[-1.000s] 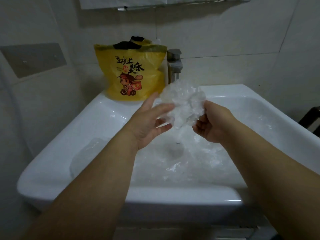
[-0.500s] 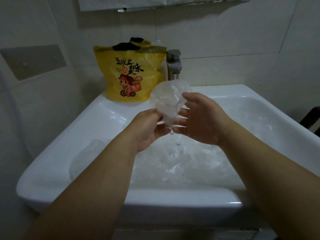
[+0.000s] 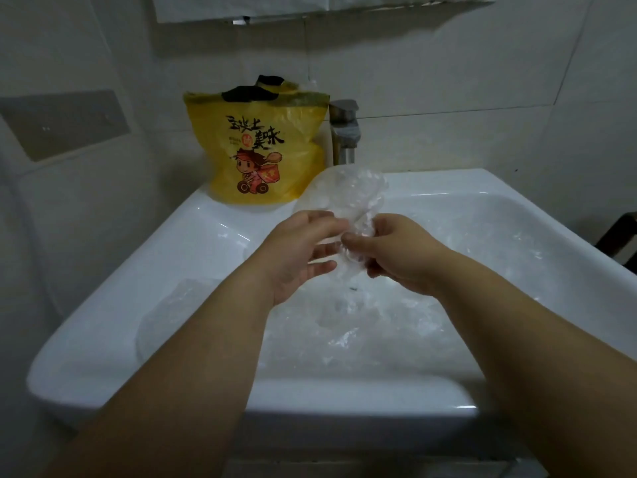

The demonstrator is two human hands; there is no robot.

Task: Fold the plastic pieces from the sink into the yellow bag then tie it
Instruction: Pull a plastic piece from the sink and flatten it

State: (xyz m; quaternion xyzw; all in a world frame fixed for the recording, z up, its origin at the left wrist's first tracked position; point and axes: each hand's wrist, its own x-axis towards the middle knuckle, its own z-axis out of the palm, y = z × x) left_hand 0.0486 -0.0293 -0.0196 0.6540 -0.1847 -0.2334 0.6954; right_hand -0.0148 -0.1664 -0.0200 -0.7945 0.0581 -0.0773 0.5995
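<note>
Plastic pieces (image 3: 344, 326): clear, crumpled film lies loose across the bottom of your sink, most of it in the middle and towards the right wall.
Sink (image 3: 193, 236): white, rectangular; it holds that film, and you cannot make out any water for certain.
Yellow bag (image 3: 255, 150): stands upright on the sink's back ledge, just left of the tap (image 3: 343, 132); its mouth is open, with something dark showing at the top.
Held piece (image 3: 348, 198): one clear sheet is up above the basin, between your hands, rising in front of the bag's lower right corner.
Left hand (image 3: 296, 253): fingers pinch the sheet's left edge.
Right hand (image 3: 396, 253): thumb and fingers grip its lower right part.
</note>
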